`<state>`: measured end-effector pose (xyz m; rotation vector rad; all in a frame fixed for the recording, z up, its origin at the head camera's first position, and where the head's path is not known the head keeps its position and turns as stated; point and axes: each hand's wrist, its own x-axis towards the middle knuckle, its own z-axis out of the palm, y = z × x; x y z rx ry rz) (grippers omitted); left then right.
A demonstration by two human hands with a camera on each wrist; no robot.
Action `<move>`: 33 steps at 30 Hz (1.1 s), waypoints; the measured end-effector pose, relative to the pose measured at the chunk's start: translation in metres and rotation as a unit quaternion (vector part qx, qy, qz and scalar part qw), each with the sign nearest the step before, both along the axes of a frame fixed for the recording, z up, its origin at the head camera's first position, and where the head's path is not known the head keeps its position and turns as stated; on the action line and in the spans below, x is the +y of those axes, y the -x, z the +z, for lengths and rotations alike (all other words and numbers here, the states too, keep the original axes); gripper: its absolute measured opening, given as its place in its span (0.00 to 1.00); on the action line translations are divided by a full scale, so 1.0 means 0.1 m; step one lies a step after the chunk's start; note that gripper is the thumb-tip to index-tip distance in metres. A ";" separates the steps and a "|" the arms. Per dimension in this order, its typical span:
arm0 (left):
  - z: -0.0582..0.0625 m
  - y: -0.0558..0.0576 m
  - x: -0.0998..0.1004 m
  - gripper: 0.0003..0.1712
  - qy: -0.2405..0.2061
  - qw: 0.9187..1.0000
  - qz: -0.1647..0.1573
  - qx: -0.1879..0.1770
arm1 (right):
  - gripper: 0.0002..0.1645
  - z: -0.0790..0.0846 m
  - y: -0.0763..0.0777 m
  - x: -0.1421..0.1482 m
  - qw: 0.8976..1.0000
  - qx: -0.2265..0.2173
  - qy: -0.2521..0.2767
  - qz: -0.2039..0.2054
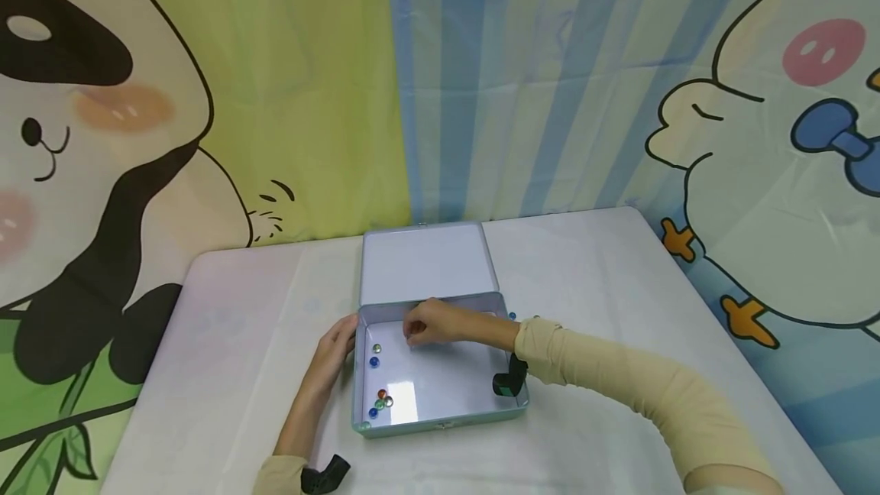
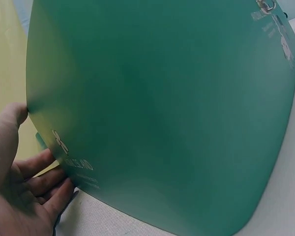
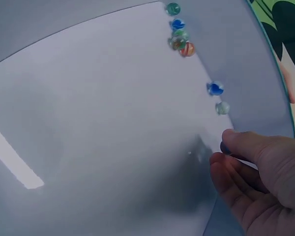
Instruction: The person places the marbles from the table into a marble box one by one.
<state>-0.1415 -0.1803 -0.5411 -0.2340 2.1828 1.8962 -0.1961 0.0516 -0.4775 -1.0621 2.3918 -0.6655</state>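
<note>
A shallow tin box (image 1: pixel 457 380) lies open on the table, its pale lid folded back. My right hand (image 1: pixel 433 322) is inside its far part, pinching a dark blue marble (image 3: pixel 224 147) between thumb and fingertips, close by the left wall. My left hand (image 1: pixel 333 350) holds the box's left side near the far corner, thumb at one edge and bent fingertips at another of the green outer wall (image 2: pixel 162 118). Along the inner left side lie a clear marble (image 1: pixel 376 348), a blue marble (image 1: pixel 374 362), and, nearer the front, an orange-red marble (image 3: pixel 188 49) in a small cluster.
Outside the box on the right, a blue marble (image 1: pixel 512 315) sits on the white table (image 1: pixel 591 273), partly behind the right forearm. The upright lid (image 1: pixel 426 262) stretches behind the box. A printed curtain (image 1: pixel 330 98) closes off the table's back.
</note>
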 end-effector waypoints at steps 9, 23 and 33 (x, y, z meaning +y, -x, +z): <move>0.01 0.00 0.00 0.40 -0.004 1.000 -0.003 -0.007 | 0.05 -0.12 0.01 -0.03 1.000 0.014 -0.009 0.013; 0.01 0.00 0.01 0.39 -0.001 1.000 -0.001 -0.003 | 0.09 -0.16 0.00 -0.04 1.000 0.025 -0.017 0.007; 0.00 0.01 0.00 0.39 -0.004 1.000 -0.002 -0.001 | 0.15 0.25 -0.11 0.21 0.999 0.004 0.045 0.009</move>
